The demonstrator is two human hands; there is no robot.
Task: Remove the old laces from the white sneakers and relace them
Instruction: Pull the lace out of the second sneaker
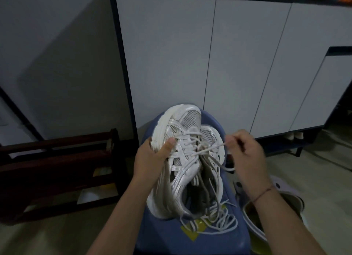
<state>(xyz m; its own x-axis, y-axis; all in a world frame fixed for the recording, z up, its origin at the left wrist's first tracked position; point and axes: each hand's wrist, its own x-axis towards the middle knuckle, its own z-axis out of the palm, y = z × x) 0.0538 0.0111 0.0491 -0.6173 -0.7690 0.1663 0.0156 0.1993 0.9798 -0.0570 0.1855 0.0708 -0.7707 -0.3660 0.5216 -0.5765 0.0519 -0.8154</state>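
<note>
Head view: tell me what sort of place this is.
Probably a home entryway or shoe corner: a tall white-doored cabinet with what look like shoes in its open bottom shelf, a dark wooden rack on the left, and a pale clog on the floor beside the blue stool.

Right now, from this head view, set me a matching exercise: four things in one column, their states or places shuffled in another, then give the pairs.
Things:
1. left hand
2. right hand
3. blue stool
4. wooden rack

States or places:
a. pinches a lace end
b. stands on the floor, far left
c. grips a sole's edge
d. sneakers rest on it

Pairs: 1-c, 2-a, 3-d, 4-b.
</note>
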